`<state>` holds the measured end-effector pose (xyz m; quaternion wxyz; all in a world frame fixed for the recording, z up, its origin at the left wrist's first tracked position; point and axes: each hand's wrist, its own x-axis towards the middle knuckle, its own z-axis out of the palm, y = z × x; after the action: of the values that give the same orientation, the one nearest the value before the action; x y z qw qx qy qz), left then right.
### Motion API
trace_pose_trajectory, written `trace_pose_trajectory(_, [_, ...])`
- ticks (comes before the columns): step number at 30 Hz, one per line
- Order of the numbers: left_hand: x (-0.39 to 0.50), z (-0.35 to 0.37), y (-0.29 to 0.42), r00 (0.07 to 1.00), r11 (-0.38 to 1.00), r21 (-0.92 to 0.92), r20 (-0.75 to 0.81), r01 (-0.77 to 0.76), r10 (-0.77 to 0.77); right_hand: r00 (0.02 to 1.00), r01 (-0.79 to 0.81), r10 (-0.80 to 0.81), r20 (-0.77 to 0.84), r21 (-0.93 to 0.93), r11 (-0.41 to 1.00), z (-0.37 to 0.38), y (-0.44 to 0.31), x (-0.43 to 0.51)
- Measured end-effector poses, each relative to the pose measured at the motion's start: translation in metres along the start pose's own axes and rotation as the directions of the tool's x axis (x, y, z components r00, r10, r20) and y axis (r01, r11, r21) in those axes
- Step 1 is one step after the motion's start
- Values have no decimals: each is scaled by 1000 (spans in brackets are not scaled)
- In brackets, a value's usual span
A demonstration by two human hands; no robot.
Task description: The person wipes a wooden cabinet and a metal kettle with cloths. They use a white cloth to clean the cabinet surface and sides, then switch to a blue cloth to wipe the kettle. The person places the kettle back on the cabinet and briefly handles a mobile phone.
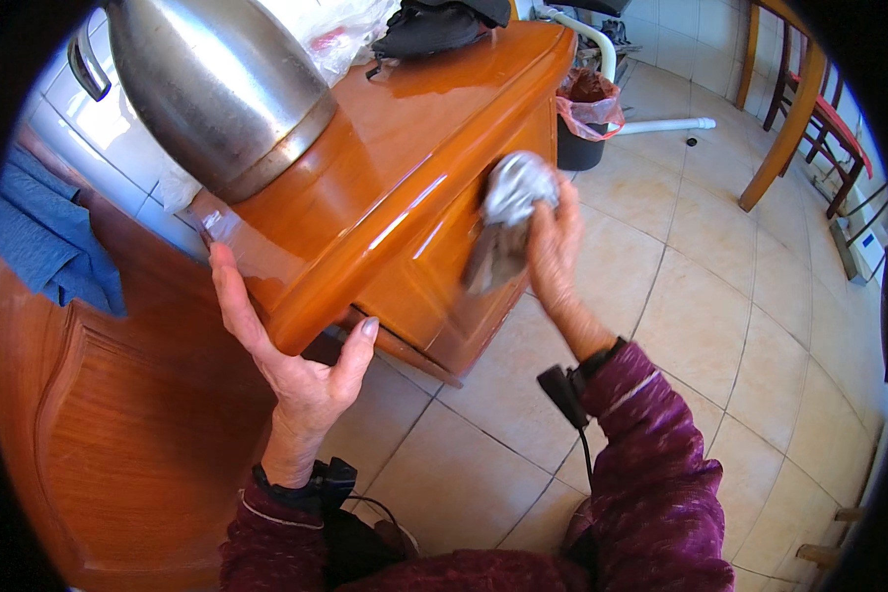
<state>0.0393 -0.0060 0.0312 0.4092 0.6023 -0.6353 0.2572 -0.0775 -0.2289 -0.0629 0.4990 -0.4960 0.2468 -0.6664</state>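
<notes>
My right hand [555, 244] grips a crumpled grey cloth [519, 189] against the front of a glossy orange-brown wooden cabinet [385, 296]. The cloth is blurred, and a loose part hangs below my fingers. My left hand [300, 370] rests at the near corner of the cabinet's top, thumb in front and fingers along the side edge. Its fingers are spread and hold no loose object. On the cabinet top stands a large stainless steel kettle [222, 89], its upper part cut off by the picture's rim.
Behind the kettle lie a clear plastic bag [348, 37] and a black bag [436, 29]. A lined trash bin [584, 126] stands beyond the cabinet, near a white pipe [666, 126]. At left, a blue cloth [52, 229] drapes over a wooden panel [163, 414]. A chair [829, 126] is far right.
</notes>
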Motion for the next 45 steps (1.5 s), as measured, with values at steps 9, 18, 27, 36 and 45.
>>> trace_pose_trajectory(9, [1, 2, -3, 996, 996, 43, -29, -84, 86, 942, -27, 239, 237, -655, 755, -6, 33, -43])
trace_pose_trajectory(18, [0, -5, 2, 999, 998, 35, 1, -44, 44, 512, -643, 742, 432, -379, 665, -28, -11, -71])
trace_pose_trajectory(27, [0, -5, 0, 997, 996, 48, 19, -72, 71, 820, 51, 36, 571, -135, 989, -3, -35, -61])
trace_pose_trajectory(36, [1, -2, -4, 997, 997, -10, -22, -80, 80, 782, 162, -4, 623, -196, 967, -8, -40, -74])
trace_pose_trajectory(45, [1, -6, -2, 998, 998, 9, 4, -62, 62, 730, 61, 285, 621, -476, 877, -12, -36, -93])
